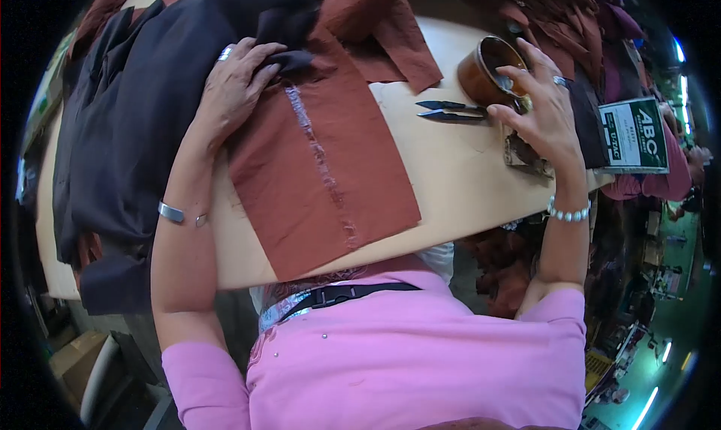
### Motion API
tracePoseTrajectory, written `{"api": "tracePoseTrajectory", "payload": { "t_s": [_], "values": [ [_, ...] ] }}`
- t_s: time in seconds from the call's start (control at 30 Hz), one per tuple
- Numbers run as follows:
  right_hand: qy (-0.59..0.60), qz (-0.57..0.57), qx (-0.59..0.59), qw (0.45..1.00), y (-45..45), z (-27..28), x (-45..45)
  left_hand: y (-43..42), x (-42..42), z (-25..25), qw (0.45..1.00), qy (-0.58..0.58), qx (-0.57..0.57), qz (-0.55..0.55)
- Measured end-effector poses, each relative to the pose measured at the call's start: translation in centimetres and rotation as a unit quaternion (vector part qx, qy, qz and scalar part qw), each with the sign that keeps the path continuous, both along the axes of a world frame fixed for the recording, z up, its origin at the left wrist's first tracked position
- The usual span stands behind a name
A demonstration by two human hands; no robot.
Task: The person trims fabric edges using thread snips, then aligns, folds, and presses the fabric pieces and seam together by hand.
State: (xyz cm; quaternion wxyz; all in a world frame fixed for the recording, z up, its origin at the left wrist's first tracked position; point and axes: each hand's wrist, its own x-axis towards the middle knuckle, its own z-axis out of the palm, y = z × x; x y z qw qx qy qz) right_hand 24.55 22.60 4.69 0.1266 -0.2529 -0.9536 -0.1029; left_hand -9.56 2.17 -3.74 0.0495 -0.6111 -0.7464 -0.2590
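My left hand (239, 86), with a ring on one finger, lies at the edge of a heap of dark fabric (161, 77). Its bent fingers are closed on a fold of that cloth. A rust-brown fabric panel (360, 152) lies flat beside it, with a pale frayed strip (315, 152) running down its length. My right hand (542, 103) is over the right side of the table, thumb and fingers apart. Its fingers are close to a brown cup (475, 77). The thumb is at the handle end of black thread snips (451, 111), whose blades point left; whether it touches them I cannot tell.
More rust-brown cloth (402, 43) lies at the back of the pale table (443, 171). A green and white box marked ABC (635, 135) is at the right edge. A small worn block-like object (522, 153) sits under my right wrist. Brown scraps (499, 268) hang below the table.
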Motion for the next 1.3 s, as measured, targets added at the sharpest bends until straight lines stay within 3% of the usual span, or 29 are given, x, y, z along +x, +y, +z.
{"api": "tracePoseTrajectory", "payload": {
  "t_s": [0.2, 0.37, 0.5, 0.6, 0.63, 0.73, 0.77, 0.93, 1.0, 1.1, 1.2, 1.3],
  "values": [
    [-0.138, -0.075, -0.044, 0.987, 2.1, -0.6, -1.5, -0.1, 0.0, 0.4, 0.998, -0.062, -0.006, -0.011],
    [0.045, 0.022, -0.137, 0.989, 2.4, 0.9, -0.6, -0.4, 0.1, 1.6, 0.996, -0.078, -0.034, -0.029],
    [-0.055, 0.032, 0.01, 0.998, -0.2, 1.7, -0.5, -0.3, -1.0, 0.7, 0.995, -0.082, -0.016, -0.062],
    [0.056, 0.096, 0.019, 0.994, -3.3, 2.5, -3.2, -0.4, -0.5, 0.9, 0.992, -0.117, -0.025, -0.049],
    [0.107, 0.128, -0.093, 0.981, -5.0, 2.8, -5.0, -0.4, -0.2, 0.5, 0.993, -0.111, 0.006, -0.044],
    [0.153, 0.263, -0.25, 0.919, -8.3, -0.5, -10.2, -0.6, -0.5, 0.6, 0.993, -0.098, 0.016, -0.057],
    [0.172, 0.313, -0.248, 0.901, -8.6, -2.3, -12.1, -0.7, -0.5, 0.6, 0.994, -0.091, 0.008, -0.057],
    [0.238, 0.287, -0.401, 0.837, -8.9, -7.6, -17.3, -1.6, -0.1, 2.2, 0.993, -0.065, -0.098, -0.026],
    [0.231, 0.285, -0.382, 0.848, -8.9, -8.2, -17.5, -1.7, -0.3, 2.2, 0.992, -0.007, -0.123, -0.013],
    [0.208, 0.291, -0.35, 0.866, -9.2, -8.3, -17.5, -1.2, -1.8, 0.4, 0.998, 0.05, -0.025, -0.038],
    [0.198, 0.297, -0.333, 0.873, -9.4, -8.2, -17.4, -0.7, -2.4, -0.1, 0.994, 0.102, -0.005, -0.026],
    [0.199, 0.29, -0.34, 0.872, -9.6, -8.2, -17.4, -1.2, -1.8, 1.4, 0.996, 0.079, -0.028, -0.008]
  ]
}}
